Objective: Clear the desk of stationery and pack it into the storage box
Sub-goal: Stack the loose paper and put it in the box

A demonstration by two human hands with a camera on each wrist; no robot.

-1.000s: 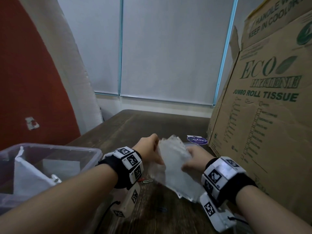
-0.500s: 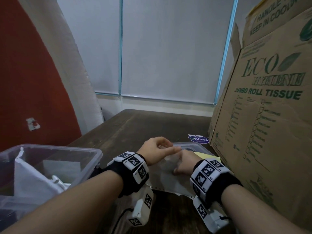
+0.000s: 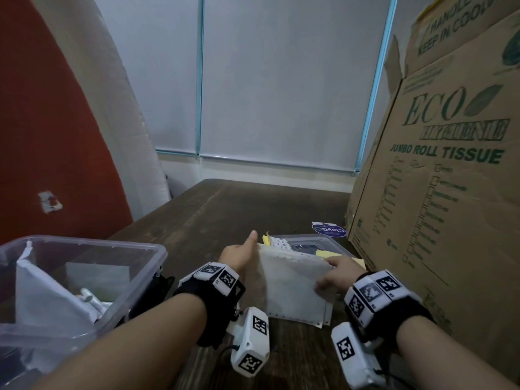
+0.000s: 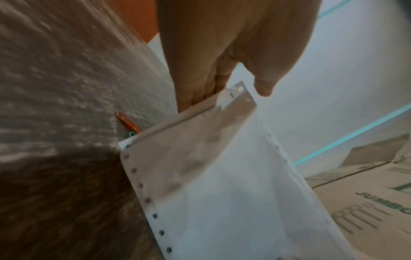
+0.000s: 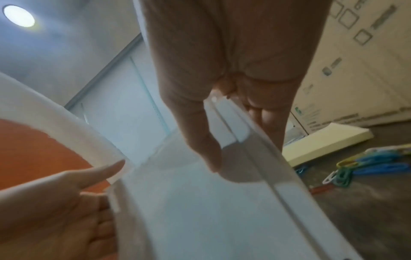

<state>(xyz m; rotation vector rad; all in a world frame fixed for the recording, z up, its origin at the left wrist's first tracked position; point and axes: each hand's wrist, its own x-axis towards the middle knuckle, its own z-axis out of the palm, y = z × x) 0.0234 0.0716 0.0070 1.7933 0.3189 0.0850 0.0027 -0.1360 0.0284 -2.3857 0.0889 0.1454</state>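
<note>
1. Plastic sleeves (image 3: 292,285), a punched-edge stack, held off the dark tabletop (image 3: 225,209) between both hands, in front of the person, right of the clear storage box (image 3: 135,271).
2. Left hand (image 3: 239,256) at the stack's left edge, thumb sticking up in the head view; from the left wrist view, fingers (image 4: 200,84) tucked behind the sheets and thumb over the front near the top corner, gripping the stack.
3. Right hand (image 3: 337,273) on the stack's right edge; right wrist view gives thumb on one face and curled fingers (image 5: 262,105) on the other, pinching the sleeves.
4. Storage box at the left of the head view, lid off, white paper and small white items inside.
5. Seen only from the head view: a clear lid (image 3: 309,243) lying flat behind the stack, yellow paper partly under it, a blue round sticker (image 3: 328,229) further back, a tall cardboard carton (image 3: 450,192) at the right edge.
6. Seen only from the right wrist view: coloured paper clips (image 5: 355,167) scattered on the tabletop, near a pale notepad (image 5: 329,140) beside the carton.
7. Seen only from the left wrist view: an orange clip (image 4: 128,121) and a green one poking out beyond the stack's edge.
</note>
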